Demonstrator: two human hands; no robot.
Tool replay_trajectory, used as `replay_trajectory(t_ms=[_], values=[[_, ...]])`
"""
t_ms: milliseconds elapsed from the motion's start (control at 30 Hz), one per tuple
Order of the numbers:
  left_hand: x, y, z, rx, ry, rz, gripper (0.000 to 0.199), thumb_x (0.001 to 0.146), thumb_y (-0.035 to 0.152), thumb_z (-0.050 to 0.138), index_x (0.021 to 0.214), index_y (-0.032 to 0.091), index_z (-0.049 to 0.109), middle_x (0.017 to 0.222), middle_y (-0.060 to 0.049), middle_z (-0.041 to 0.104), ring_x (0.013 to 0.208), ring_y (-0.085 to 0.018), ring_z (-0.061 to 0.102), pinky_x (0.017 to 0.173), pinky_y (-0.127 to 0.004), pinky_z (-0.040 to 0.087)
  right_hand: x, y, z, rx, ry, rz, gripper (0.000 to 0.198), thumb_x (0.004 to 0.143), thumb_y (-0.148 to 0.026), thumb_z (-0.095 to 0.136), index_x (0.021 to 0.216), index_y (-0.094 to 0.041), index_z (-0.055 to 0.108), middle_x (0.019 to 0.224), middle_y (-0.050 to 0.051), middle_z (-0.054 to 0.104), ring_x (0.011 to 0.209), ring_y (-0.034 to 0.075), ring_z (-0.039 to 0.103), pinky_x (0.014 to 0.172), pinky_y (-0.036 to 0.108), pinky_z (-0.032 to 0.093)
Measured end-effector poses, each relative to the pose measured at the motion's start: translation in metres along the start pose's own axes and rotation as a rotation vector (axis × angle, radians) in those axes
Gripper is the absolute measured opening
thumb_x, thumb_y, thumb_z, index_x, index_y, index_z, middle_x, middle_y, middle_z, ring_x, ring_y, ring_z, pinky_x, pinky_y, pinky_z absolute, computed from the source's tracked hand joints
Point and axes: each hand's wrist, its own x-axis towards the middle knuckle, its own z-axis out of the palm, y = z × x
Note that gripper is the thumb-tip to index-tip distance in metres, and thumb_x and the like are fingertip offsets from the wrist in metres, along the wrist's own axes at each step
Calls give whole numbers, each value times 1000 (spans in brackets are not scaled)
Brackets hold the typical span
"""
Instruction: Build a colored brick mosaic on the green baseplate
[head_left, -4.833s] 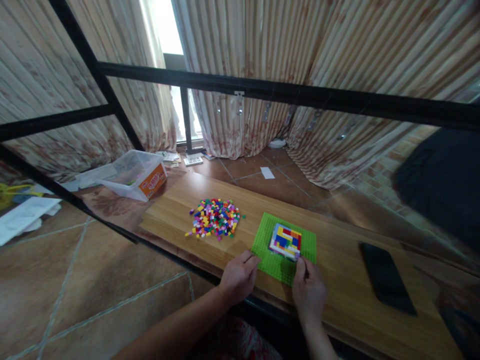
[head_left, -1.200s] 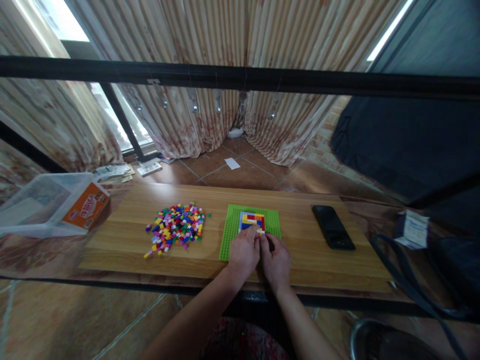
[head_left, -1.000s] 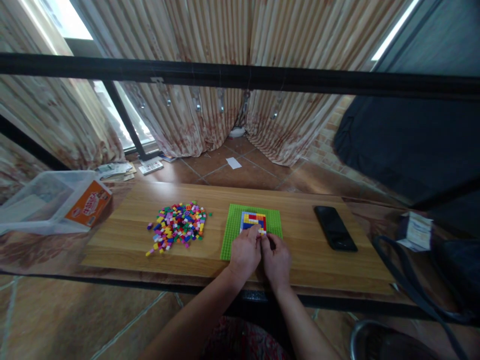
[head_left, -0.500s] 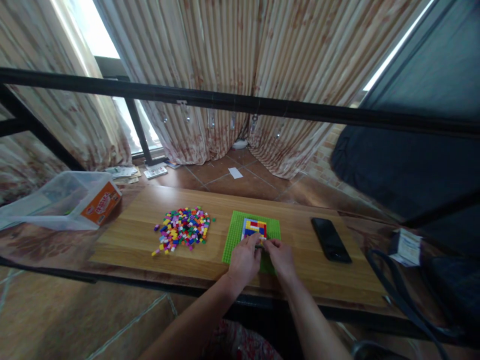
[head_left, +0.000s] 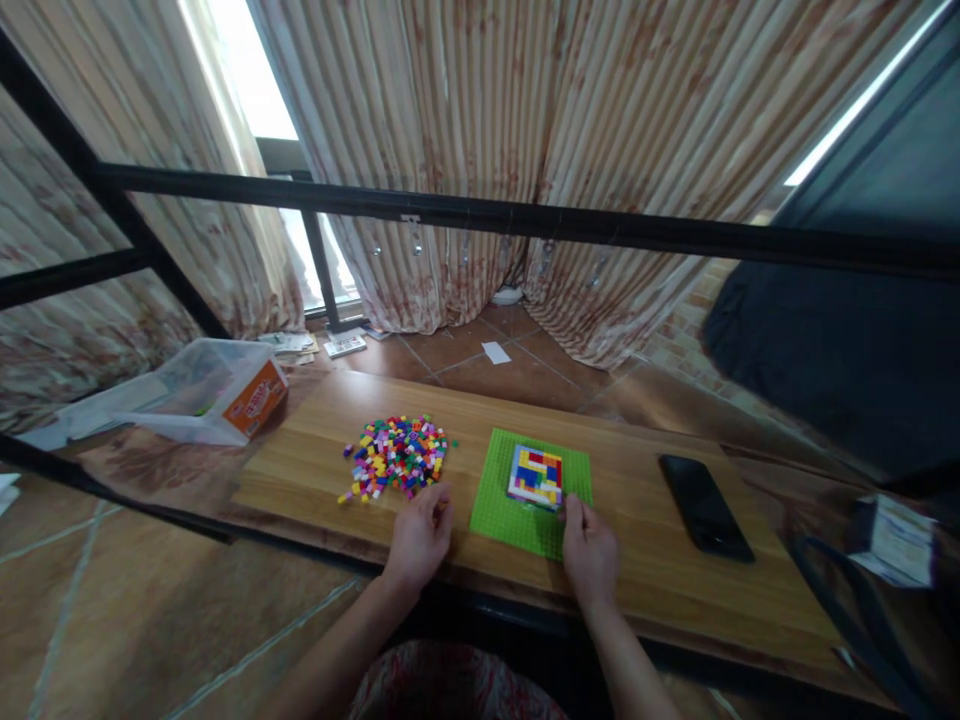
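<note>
A square block of multicoloured toy bricks (head_left: 535, 474) stands on a green studded baseplate (head_left: 496, 515). My right hand (head_left: 591, 550) is at the baseplate's right side, its fingers curled together and the fingertips close to the block's near right corner. Whether they pinch a brick is hidden. Over the wood to the left, my left hand (head_left: 420, 537) has its fingers bent in and the thumb near them. It is just in front of a loose pile of small coloured bricks (head_left: 401, 455); anything in its fingers is too small to make out.
A black phone (head_left: 705, 507) lies on the right of the wooden table (head_left: 637, 580). Left of the table stands a clear plastic bin (head_left: 202, 390) with an orange label. A black rail (head_left: 480, 208) crosses beyond the table, in front of striped curtains (head_left: 420, 100).
My left hand has left the brick block and moved left towards the pile. My right hand has drawn back slightly, uncovering the block. The whole view has shifted.
</note>
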Motion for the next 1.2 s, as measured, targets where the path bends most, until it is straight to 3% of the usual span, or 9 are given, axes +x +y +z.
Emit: replay_trajectory(t_ms=[433, 833, 1000, 1200], values=[[14, -13, -13, 101, 220, -93, 18, 83, 14, 53, 98, 17, 62, 83, -4, 64, 76, -16, 62, 71, -29, 51, -6, 2, 0, -124, -37, 9, 61, 91, -62, 28, 80, -17, 68, 77, 13, 69, 69, 22, 59, 62, 29, 35], [30, -6, -14, 348, 114, -203, 15, 89, 23, 54, 93, 21, 68, 98, -6, 64, 85, -18, 63, 73, -30, 47, -5, 4, 0, -135, -53, 19, 60, 91, -61, 31, 87, -16, 71, 80, 13, 70, 69, 23, 59, 62, 29, 35], [30, -1, -16, 155, 145, -119, 14, 89, 19, 53, 92, 20, 67, 94, -4, 66, 87, -17, 63, 79, -29, 48, -5, 3, 0, -140, -41, 22, 59, 92, -60, 32, 89, -17, 72, 81, 12, 71, 69, 22, 59, 62, 29, 35], [30, 36, 4, -57, -72, 104, 18, 91, 19, 50, 93, 22, 68, 89, -2, 69, 83, -14, 63, 77, -26, 49, -6, -1, 1, -76, -11, -33, 59, 92, -60, 33, 87, -16, 72, 81, 12, 71, 70, 21, 60, 63, 28, 36]])
